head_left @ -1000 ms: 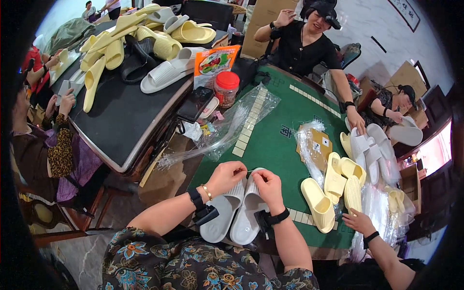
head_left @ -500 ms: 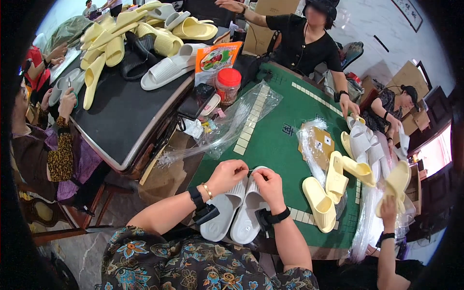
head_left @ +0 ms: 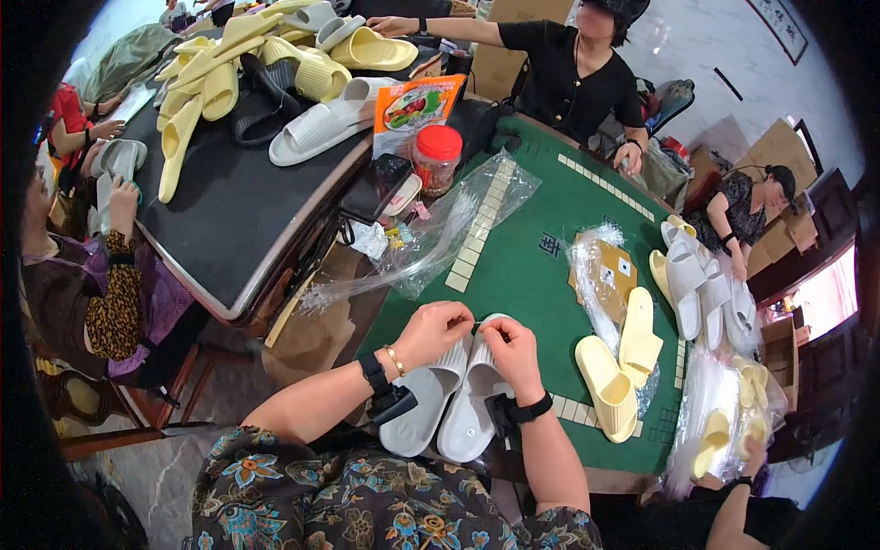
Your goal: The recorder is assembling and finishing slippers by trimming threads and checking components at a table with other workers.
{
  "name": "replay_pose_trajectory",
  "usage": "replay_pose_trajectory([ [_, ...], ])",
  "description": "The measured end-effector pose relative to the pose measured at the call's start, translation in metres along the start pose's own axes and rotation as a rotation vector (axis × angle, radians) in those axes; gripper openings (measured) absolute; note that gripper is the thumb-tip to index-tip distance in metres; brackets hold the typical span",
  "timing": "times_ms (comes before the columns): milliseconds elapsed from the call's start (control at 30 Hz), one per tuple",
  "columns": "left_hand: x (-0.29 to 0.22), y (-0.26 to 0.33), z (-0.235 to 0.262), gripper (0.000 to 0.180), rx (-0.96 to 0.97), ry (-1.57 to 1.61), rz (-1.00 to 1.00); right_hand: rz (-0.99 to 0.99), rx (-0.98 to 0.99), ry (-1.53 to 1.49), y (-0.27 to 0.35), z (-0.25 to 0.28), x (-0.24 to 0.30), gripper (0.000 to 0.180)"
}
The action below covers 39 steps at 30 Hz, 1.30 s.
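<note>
Two light grey slippers (head_left: 449,403) lie side by side on the green table (head_left: 532,275), toes toward me. My left hand (head_left: 431,332) pinches the far end of the left slipper. My right hand (head_left: 510,352) grips the far end of the right slipper, fingers curled over its rim. Both hands meet at a small dark item between the slippers; I cannot tell what it is. Each wrist carries a black band.
Yellow slippers (head_left: 621,362) and a plastic-wrapped card (head_left: 605,275) lie to the right. Clear plastic bags (head_left: 440,238) lie ahead. A black table (head_left: 220,192) at left holds piled slippers, a red-lidded jar (head_left: 437,158) and a snack packet. Other people sit around both tables.
My hands stay on the grey slippers. The person across the table has stretched an arm toward the slipper pile. The person at lower right has moved yellow slippers lower.
</note>
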<state>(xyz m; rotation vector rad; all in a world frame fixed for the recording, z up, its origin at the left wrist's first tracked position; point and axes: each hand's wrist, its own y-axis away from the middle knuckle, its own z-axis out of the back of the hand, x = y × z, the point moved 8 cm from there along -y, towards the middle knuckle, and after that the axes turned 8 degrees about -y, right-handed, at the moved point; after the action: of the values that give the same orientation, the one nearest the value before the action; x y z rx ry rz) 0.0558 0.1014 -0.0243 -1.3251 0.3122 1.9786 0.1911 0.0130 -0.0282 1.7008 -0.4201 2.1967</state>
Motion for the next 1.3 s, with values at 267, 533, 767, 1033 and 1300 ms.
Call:
replay_pose_trajectory([
  [267,0.003,-0.002,-0.001,0.011,-0.014,-0.003,-0.01,0.034,-0.018,0.021,-0.002,-0.001,0.001,0.013],
  [533,0.002,-0.001,0.001,0.01,-0.027,0.01,-0.032,0.102,0.001,0.134,-0.001,-0.004,0.012,0.012],
  [767,0.006,-0.001,-0.001,0.011,-0.009,0.017,0.0,0.068,-0.039,0.037,-0.001,0.0,0.003,0.012],
  [1033,0.005,-0.002,-0.001,0.01,-0.005,0.015,-0.006,0.098,-0.025,0.123,-0.001,-0.003,0.012,0.011],
  [1300,0.003,-0.003,0.001,0.011,-0.007,-0.013,-0.024,-0.045,-0.065,0.037,0.001,-0.002,0.008,0.011],
])
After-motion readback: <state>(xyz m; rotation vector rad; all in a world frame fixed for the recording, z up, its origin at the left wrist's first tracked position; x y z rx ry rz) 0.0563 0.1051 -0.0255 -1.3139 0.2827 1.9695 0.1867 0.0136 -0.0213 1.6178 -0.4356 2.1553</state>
